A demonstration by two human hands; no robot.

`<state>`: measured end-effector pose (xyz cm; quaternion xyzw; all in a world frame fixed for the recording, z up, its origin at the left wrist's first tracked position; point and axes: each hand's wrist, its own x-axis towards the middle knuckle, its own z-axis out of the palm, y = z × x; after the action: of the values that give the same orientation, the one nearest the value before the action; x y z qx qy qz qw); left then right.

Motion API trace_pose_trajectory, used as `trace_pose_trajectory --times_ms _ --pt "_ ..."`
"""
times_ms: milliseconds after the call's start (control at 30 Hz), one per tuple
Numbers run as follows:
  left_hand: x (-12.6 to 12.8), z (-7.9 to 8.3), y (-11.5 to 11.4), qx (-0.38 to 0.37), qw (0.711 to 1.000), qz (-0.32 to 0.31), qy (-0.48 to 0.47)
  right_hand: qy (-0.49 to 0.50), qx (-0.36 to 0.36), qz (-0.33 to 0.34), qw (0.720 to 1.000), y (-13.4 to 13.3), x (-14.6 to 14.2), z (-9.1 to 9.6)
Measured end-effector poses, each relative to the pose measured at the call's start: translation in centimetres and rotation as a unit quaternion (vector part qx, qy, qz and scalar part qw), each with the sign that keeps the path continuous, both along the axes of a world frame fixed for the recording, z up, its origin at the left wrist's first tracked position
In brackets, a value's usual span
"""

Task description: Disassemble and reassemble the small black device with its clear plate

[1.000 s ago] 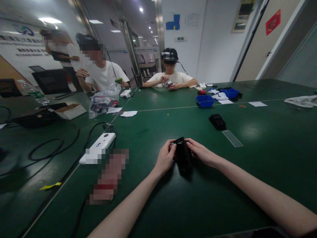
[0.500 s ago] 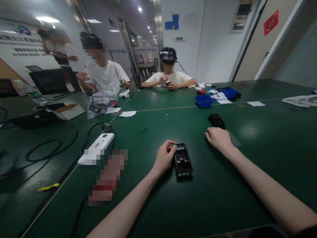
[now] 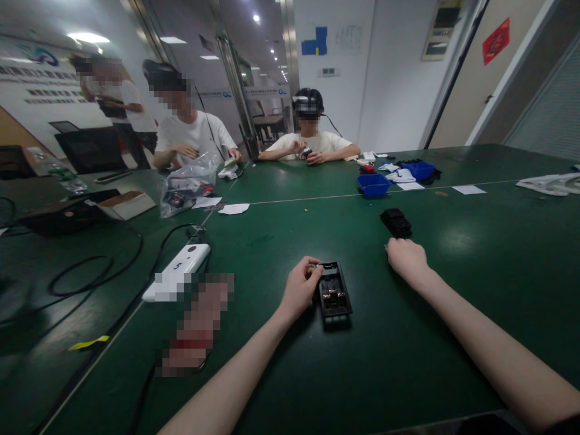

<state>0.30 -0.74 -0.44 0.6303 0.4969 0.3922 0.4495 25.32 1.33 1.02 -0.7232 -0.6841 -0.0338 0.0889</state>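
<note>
Black case (image 3: 336,296) touches left hand (image 3: 301,284), well apart from right hand (image 3: 406,260).

- Left hand (image 3: 302,285): thumb and fingers pinch far-left corner of open black rectangular plastic case (image 3: 336,299), metal contacts inside, near middle of green tabletop (image 3: 267,248).
- Right hand (image 3: 406,261): curled, holds pale thin piece (image 3: 386,248), only a sliver visible; just nearside of chunky black block (image 3: 396,222).
- Left of left hand: white oblong box marked 5 (image 3: 196,258), blurred-out reddish slab (image 3: 205,323), yellow strip (image 3: 89,343).
- Toward far edge: blue plastic bin (image 3: 373,186), second blue bin (image 3: 422,170), clear plastic bag (image 3: 190,181) further left.
- Two seated people in white shirts along far edge, both wearing black headgear.
</note>
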Motion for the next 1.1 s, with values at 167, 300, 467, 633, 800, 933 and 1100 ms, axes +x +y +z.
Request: trace_pose_trajectory --times_ms 167,300,467,633,800,933,1100 --pt "0.0 0.0 0.1 -0.006 1.000 0.001 -0.002 -0.093 -0.037 0.090 0.991 -1.1 -4.0 0.3" --pt "0.1 0.1 0.0 -0.007 1.000 0.006 0.004 -0.127 -0.047 0.190 0.972 -2.1 -6.1 1.1" --pt "0.1 0.0 0.0 -0.006 1.000 0.003 0.006 -0.101 -0.060 0.199 0.973 -2.3 -6.3 1.5" --pt "0.0 -0.2 0.1 -0.002 1.000 -0.001 0.007 -0.097 -0.065 0.175 0.978 -2.0 -5.8 1.6" --pt "0.1 0.1 -0.1 -0.014 1.000 0.003 0.000 -0.094 -0.073 0.167 0.979 -2.0 -5.9 1.9" --pt "0.2 0.2 -0.1 -0.019 1.000 0.000 -0.006 -0.089 -0.076 0.177 0.977 -2.1 -5.9 2.0" --pt "0.2 0.2 -0.1 -0.011 1.000 0.002 0.002 -0.039 -0.041 0.185 0.981 -2.2 -5.6 1.9"
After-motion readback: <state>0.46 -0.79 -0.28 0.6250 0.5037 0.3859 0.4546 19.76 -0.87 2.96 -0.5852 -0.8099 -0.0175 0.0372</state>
